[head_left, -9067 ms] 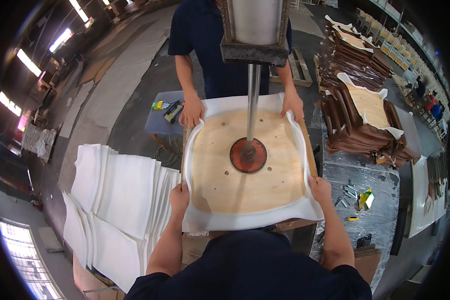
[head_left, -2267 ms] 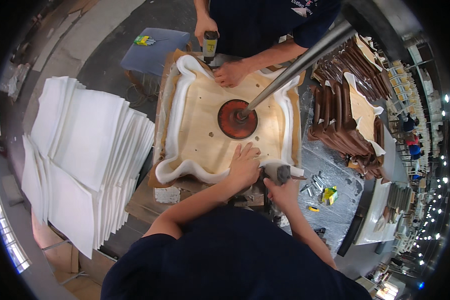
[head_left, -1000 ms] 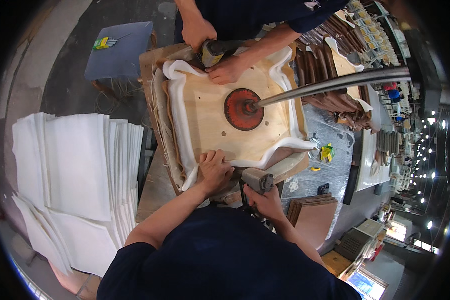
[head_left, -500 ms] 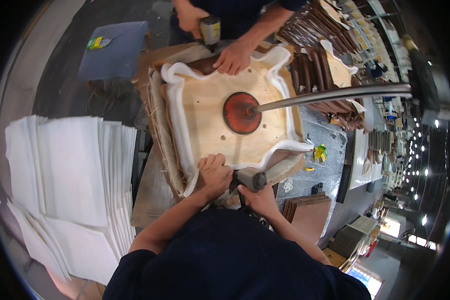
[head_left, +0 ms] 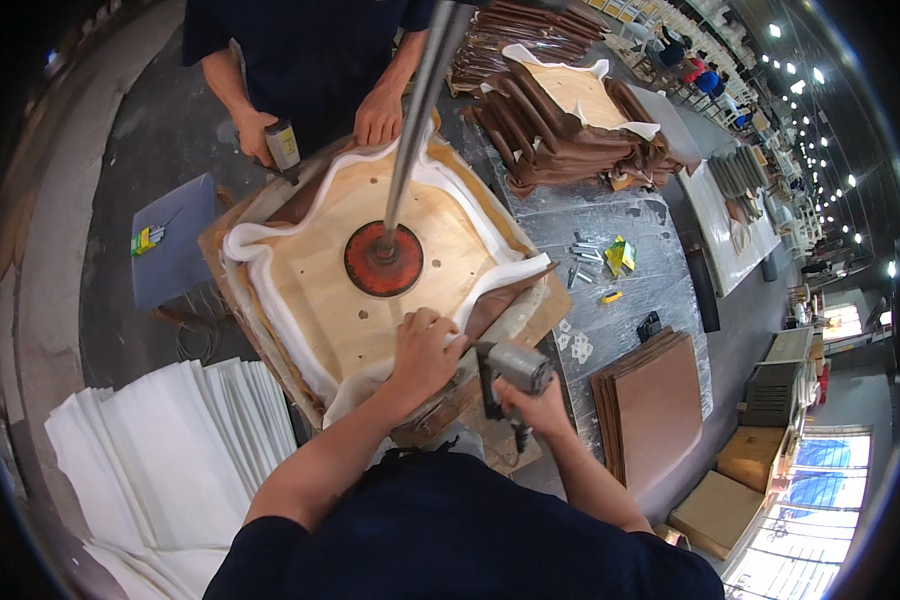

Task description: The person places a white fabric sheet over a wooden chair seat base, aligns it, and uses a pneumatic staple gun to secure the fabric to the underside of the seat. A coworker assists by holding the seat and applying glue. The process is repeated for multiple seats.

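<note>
A light plywood panel (head_left: 320,300), edged with white padding (head_left: 450,190) and a brown cover (head_left: 505,303), lies before me. A round red press pad (head_left: 370,262) on a metal rod (head_left: 415,130) bears on its middle. My left hand (head_left: 425,355) is closed on the padded cover at the near edge; its fingertips are partly hidden. Close to the right of it, my right hand (head_left: 537,403) grips a grey staple gun (head_left: 520,366), its nose by that edge. Opposite, a co-worker holds another staple gun (head_left: 283,146) and rests a hand (head_left: 378,117) on the far edge.
White padding sheets (head_left: 160,460) are stacked at lower left, below a blue-grey stool (head_left: 175,235). To the right, a plastic-covered table (head_left: 610,295) carries staple strips, a yellow-green packet (head_left: 621,255) and brown boards (head_left: 660,400). Brown covers (head_left: 550,145) are piled beyond.
My view has swung to the right, and the panel appears turned. The staple gun in my right hand sits a little further right of my left hand. The co-worker's hands have moved apart.
</note>
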